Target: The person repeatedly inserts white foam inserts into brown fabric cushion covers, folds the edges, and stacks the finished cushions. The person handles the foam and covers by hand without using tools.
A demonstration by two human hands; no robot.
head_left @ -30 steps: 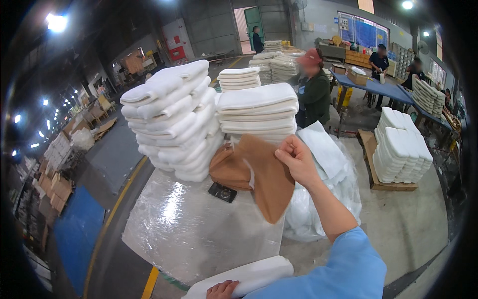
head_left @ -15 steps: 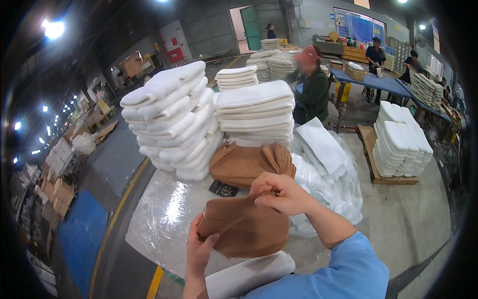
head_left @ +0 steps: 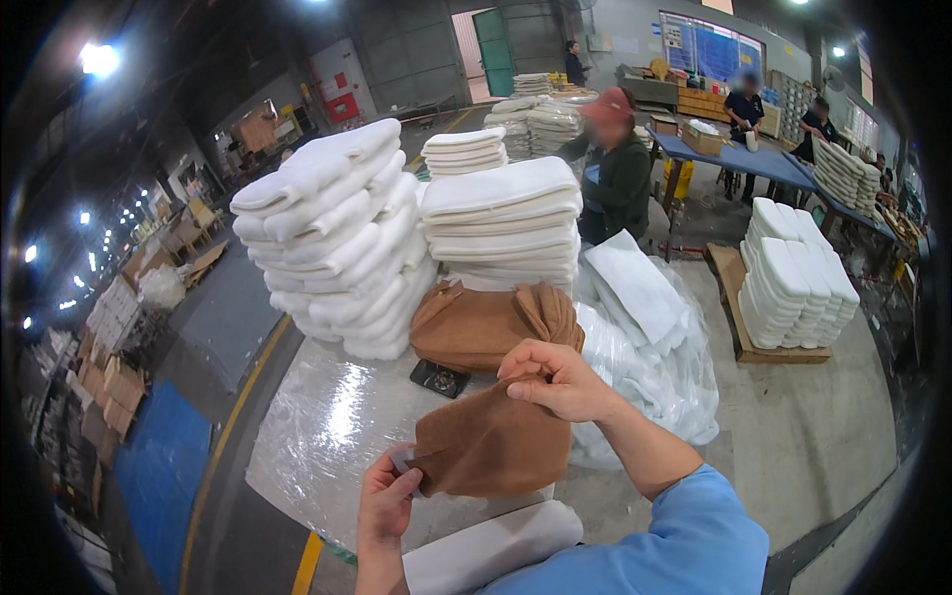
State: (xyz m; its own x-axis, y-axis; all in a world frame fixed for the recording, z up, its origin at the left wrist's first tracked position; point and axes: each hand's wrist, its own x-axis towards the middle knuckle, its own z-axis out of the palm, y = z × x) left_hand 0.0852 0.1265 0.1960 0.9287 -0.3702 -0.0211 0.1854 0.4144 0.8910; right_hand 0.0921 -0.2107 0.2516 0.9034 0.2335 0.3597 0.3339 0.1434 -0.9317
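"Grip first: what is being held, and how?"

"The left hand [head_left: 387, 494] is pinching the lower-left corner of a soft brown fabric piece [head_left: 496, 441], beside a small whitish strip [head_left: 403, 458]. The right hand [head_left: 550, 382] is pinching its upper edge. The hands are sitting apart, joined only by the cloth, which is spreading between them at the lower centre of the frame."

"What is lying closest?"

"A long white padded roll [head_left: 496, 545] is lying at the lower edge. Above the cloth, a bunched brown fabric heap [head_left: 471, 322] is resting, a flat black object [head_left: 438, 378] showing at its front."

"What could be going wrong?"

"Fingertip pinches could be slipping if either hand is pulling hard; a loose hem could be catching the black object and dragging it."

"And edges, room?"

"A table under shiny clear plastic [head_left: 317, 446] is offering bare space left of the cloth, its rim running toward the lower left. A tall, uneven white pad stack [head_left: 337, 248] and a squarer white stack [head_left: 501, 218] are blocking the space behind, while a crumpled clear plastic bag of white sheets [head_left: 645, 397] is crowding the right."
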